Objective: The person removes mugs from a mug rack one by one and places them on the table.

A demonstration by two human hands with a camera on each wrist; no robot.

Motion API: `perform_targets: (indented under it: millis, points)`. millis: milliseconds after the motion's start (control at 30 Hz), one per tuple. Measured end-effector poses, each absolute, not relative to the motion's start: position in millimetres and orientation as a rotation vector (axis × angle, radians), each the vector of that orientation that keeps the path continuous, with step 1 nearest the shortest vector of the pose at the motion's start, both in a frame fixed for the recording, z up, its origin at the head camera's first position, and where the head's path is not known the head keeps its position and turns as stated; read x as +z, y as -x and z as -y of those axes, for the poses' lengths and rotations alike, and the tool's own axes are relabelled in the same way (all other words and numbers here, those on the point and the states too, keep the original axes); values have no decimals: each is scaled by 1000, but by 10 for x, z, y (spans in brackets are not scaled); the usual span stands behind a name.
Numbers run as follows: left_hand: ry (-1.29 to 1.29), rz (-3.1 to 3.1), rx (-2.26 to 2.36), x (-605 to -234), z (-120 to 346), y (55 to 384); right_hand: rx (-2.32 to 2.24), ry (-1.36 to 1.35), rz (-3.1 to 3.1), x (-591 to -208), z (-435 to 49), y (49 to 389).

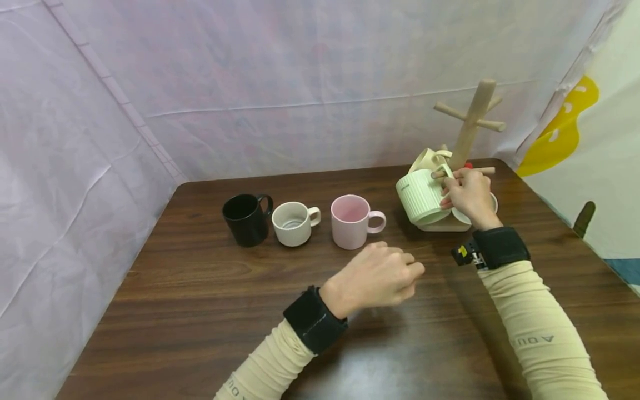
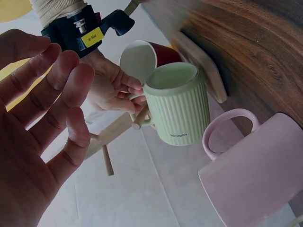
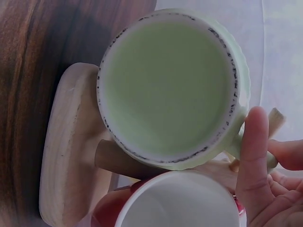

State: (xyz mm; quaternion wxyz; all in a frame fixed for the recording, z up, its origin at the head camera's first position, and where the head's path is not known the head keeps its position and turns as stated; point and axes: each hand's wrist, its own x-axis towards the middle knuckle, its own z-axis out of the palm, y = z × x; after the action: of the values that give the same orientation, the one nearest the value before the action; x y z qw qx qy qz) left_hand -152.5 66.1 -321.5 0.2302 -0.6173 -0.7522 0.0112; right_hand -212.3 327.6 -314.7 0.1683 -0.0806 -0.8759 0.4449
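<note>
My right hand (image 1: 470, 194) pinches the handle of a light green ribbed mug (image 1: 419, 197) between thumb and fingers. The mug lies tilted at the wooden mug tree (image 1: 467, 136), and a peg (image 2: 138, 119) passes through its handle in the left wrist view. Its round base (image 3: 165, 90) faces the right wrist camera. Over the table, nearer the body, hovers my left hand (image 1: 377, 275), holding nothing, with fingers loosely bent. A pink mug (image 1: 349, 226) stands just beyond it, handle to the right.
A white mug (image 1: 294, 226) and a black mug (image 1: 246, 222) stand upright left of the pink one. On the mug tree hang a cream mug (image 1: 424, 160) and a red mug with white inside (image 2: 163, 54). Pale cloth (image 1: 300, 66) rises behind the wooden table (image 1: 210, 311).
</note>
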Motion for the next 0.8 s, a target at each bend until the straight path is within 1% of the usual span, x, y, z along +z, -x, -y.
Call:
perform_targets:
  millis: [333,800]
  points:
    - [1697,2074,24,-3199,-669,1537,1248,221,2478,-3135,-3263,2099]
    - [1706,2056,19,-3205,-715,1553,1241,136,2450,-3151,-3234,2052]
